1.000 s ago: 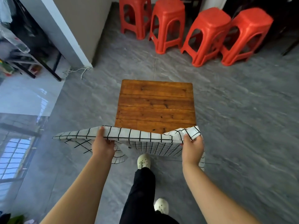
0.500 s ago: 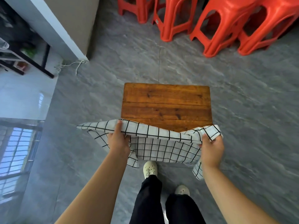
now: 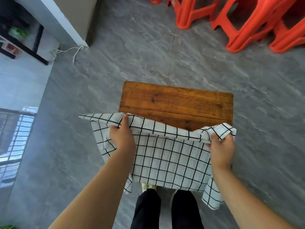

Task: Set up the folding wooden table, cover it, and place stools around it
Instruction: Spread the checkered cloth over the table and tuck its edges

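Got the checked cloth pinched along its top edge, left hand and right hand at either end. Wooden table sits straight ahead, near edge just under the cloth, so it goes forward, both hands about equally close.

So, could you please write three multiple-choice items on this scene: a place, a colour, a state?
1. Where do the stools stand? A) beyond the table B) on the table C) behind the person
2. What colour are the stools? A) blue B) red C) green
3. What state is the cloth in? A) covering the whole table B) folded on the floor C) gripped at the table's near edge
Answers: 1 A, they stand past its far edge; 2 B, all red; 3 C, left hand and right hand grip it, far wood bare.
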Motion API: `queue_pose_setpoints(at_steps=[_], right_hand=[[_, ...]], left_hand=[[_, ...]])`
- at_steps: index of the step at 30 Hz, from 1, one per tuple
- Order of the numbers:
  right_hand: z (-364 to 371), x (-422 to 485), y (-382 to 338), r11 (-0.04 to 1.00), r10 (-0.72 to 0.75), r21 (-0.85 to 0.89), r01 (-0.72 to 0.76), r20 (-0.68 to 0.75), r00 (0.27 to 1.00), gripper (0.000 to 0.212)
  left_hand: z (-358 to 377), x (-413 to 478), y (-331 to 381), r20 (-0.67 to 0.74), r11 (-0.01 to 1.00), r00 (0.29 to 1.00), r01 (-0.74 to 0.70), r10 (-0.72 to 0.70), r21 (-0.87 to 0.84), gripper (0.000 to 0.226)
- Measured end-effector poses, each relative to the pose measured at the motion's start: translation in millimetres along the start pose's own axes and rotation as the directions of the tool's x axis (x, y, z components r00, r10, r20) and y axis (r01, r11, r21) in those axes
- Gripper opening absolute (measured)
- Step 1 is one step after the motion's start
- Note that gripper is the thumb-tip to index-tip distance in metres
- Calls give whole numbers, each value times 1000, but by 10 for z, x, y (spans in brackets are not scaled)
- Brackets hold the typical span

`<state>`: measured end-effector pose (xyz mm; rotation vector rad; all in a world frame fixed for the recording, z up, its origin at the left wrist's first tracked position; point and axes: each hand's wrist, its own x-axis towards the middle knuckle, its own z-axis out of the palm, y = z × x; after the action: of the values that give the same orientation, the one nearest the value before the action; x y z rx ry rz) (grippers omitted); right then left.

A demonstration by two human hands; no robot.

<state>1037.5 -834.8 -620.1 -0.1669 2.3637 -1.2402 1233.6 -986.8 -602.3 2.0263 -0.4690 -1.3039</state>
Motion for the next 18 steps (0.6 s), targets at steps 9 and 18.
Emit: queue_pose_setpoints(at_steps=[9, 18], right_hand=[[383, 610, 400, 993, -44, -102, 51, 70, 997, 10], [703, 1032, 795, 966, -43, -251, 63, 87, 995, 10]], left_hand=[[505, 589, -389, 3, 998, 1000, -11, 10, 60, 28], [893, 1126, -777, -34, 985, 999, -29, 35, 169, 34]])
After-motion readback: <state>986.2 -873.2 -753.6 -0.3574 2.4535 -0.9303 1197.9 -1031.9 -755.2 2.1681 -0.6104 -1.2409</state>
